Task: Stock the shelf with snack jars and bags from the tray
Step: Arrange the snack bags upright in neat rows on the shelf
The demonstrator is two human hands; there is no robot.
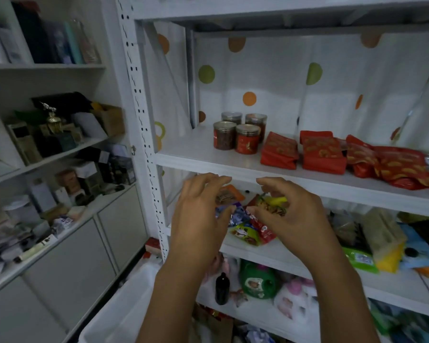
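Filling the view, the shelf (307, 188) carried jars (238, 137) and red bags (325, 157) up top; the white tray (124, 308) sat low. The left hand (198, 219) and right hand (295, 214) hovered half-curled at small snack bags (248, 229) on the middle board — grip unclear. Better to seat them flat, well back.

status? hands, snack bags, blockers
Left hand open, right hand curled by small snack bags on middle shelf; grip unclear. Four jars, red bags on upper shelf. Nothing in the way.
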